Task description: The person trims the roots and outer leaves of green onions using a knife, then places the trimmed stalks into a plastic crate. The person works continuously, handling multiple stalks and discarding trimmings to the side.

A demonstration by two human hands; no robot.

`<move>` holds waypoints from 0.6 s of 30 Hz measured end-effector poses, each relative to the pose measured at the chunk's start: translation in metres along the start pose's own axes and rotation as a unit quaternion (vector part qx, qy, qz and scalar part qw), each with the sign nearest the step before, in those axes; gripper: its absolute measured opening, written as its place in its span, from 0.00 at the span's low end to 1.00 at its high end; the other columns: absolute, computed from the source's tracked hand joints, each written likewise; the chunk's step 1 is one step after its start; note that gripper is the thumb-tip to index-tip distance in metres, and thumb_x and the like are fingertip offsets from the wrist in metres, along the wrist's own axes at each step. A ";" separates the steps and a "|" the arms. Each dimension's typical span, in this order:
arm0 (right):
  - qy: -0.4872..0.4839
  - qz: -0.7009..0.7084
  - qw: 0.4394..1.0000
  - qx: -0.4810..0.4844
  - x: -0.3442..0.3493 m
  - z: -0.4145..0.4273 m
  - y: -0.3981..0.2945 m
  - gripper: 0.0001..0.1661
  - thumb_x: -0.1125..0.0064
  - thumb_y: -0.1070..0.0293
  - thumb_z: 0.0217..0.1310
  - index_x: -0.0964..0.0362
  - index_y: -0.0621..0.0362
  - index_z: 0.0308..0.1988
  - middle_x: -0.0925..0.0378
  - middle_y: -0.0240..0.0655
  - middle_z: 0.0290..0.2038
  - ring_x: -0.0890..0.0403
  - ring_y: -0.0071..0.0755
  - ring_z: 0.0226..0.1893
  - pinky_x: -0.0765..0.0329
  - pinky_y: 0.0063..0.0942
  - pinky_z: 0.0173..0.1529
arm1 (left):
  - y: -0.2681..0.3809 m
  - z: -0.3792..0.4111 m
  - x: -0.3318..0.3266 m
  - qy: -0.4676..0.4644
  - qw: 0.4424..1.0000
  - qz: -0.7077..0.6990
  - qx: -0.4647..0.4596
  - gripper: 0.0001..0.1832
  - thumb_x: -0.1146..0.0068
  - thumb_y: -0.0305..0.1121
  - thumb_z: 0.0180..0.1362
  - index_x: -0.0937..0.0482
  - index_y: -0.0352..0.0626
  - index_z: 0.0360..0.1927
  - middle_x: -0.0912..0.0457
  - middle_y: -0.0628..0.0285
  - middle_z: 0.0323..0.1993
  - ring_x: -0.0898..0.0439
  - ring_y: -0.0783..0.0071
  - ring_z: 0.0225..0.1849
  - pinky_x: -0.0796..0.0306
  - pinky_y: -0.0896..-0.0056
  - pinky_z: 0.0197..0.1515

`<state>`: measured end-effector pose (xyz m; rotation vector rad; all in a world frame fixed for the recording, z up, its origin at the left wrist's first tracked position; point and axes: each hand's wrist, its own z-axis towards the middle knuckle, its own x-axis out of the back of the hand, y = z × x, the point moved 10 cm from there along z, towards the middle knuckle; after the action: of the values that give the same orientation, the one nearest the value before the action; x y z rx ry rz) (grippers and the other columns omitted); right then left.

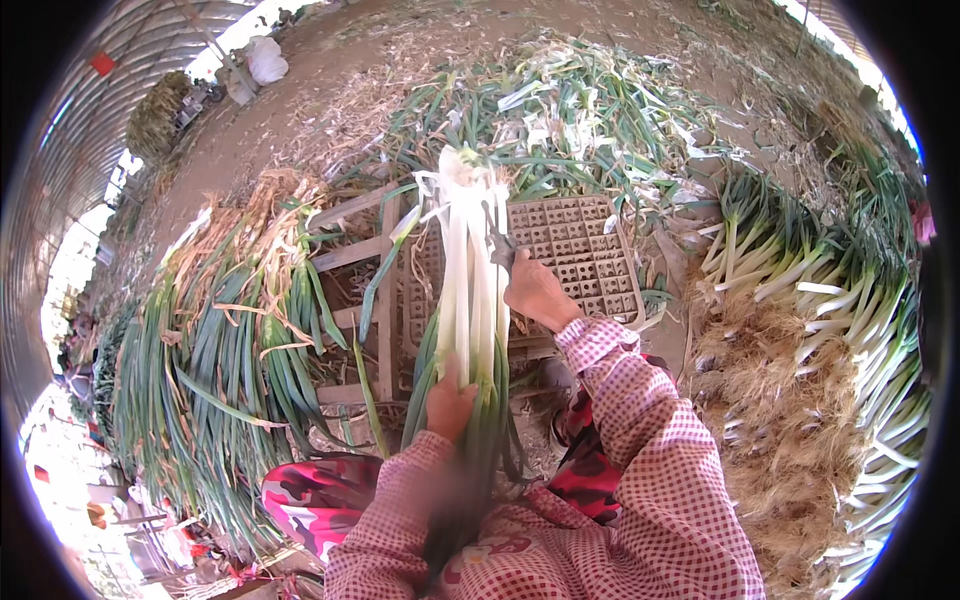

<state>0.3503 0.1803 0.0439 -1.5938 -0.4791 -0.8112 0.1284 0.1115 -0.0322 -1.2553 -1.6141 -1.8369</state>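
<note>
A bundle of leeks or large green onions (469, 292) lies lengthwise before me, white root ends away from me and green leaves towards my lap. My left hand (450, 405) is closed around the bundle where white turns to green. Close to the upper right side of the white stalks, my right hand (541, 291) grips the handle of a dark metal tool (501, 244), perhaps a knife; its far end overlaps the stalks and is hard to make out. Under the bundle stand a beige plastic crate (577, 255), bottom up, and a wooden slatted frame (388, 300).
Untrimmed green onions (217, 360) are heaped on the left. At right, many more with white stalks (795, 262) and bushy roots (772, 420) lie in rows. Loose leaf scraps (570, 120) cover the ground beyond the crate. A white sack (266, 60) stands far left.
</note>
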 end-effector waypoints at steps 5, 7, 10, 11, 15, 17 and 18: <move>-0.051 0.006 0.996 0.070 -0.020 0.030 -0.016 0.20 0.57 0.78 0.47 0.38 0.83 0.41 0.26 0.60 0.29 0.22 0.57 0.32 0.23 0.41 0.39 | 0.033 -0.007 0.000 0.009 0.991 0.135 0.011 0.42 0.40 0.35 0.50 0.49 0.45 0.67 0.21 0.46 0.34 0.20 0.49 0.32 0.27 0.54 0.35; 0.022 -0.007 0.999 0.038 -0.023 0.051 0.007 0.19 0.56 0.77 0.48 0.36 0.82 0.40 0.26 0.58 0.29 0.22 0.58 0.32 0.24 0.41 0.41 | 0.053 -0.008 -0.010 0.012 0.983 0.185 -0.011 0.43 0.40 0.35 0.49 0.49 0.45 0.67 0.22 0.49 0.34 0.20 0.51 0.32 0.27 0.53 0.34; -0.080 0.002 0.995 0.060 -0.033 0.035 -0.036 0.20 0.53 0.75 0.48 0.37 0.81 0.41 0.26 0.61 0.33 0.23 0.62 0.37 0.25 0.42 0.45 | 0.036 0.006 -0.020 0.015 0.991 0.131 -0.014 0.43 0.40 0.31 0.46 0.48 0.41 0.67 0.23 0.50 0.33 0.21 0.52 0.30 0.28 0.55 0.32; -0.147 -0.001 0.987 0.066 -0.041 0.023 -0.045 0.21 0.52 0.74 0.48 0.38 0.81 0.41 0.26 0.62 0.34 0.23 0.63 0.38 0.25 0.42 0.46 | 0.033 0.009 -0.024 0.026 0.994 0.098 -0.033 0.43 0.40 0.31 0.46 0.48 0.41 0.66 0.23 0.49 0.33 0.21 0.52 0.31 0.28 0.55 0.32; -0.137 -0.052 0.989 -0.005 -0.043 0.017 -0.034 0.29 0.51 0.78 0.49 0.46 0.85 0.50 0.25 0.61 0.38 0.20 0.46 0.29 0.23 0.36 0.30 | 0.034 -0.009 -0.027 -0.011 0.998 0.054 -0.020 0.43 0.42 0.31 0.47 0.49 0.40 0.67 0.23 0.47 0.33 0.21 0.50 0.30 0.27 0.54 0.32; -0.297 0.048 0.953 0.038 -0.063 -0.038 -0.083 0.33 0.52 0.79 0.50 0.49 0.76 0.57 0.25 0.54 0.33 0.22 0.40 0.25 0.24 0.30 0.25 | 0.020 -0.020 -0.032 -0.007 0.999 0.026 -0.034 0.41 0.42 0.32 0.49 0.48 0.42 0.67 0.24 0.47 0.33 0.22 0.48 0.30 0.27 0.53 0.33; -0.363 0.052 0.929 0.037 -0.075 -0.064 -0.096 0.37 0.51 0.79 0.50 0.50 0.70 0.61 0.25 0.50 0.31 0.23 0.37 0.24 0.24 0.28 0.24 | 0.016 -0.024 -0.029 -0.002 1.000 -0.013 -0.018 0.39 0.42 0.33 0.49 0.45 0.43 0.65 0.24 0.47 0.34 0.22 0.48 0.30 0.27 0.53 0.33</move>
<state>0.2180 0.1466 0.0569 -1.8052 -0.9261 -0.0872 0.1475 0.0776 -0.0454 -1.2587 -1.6143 -1.8889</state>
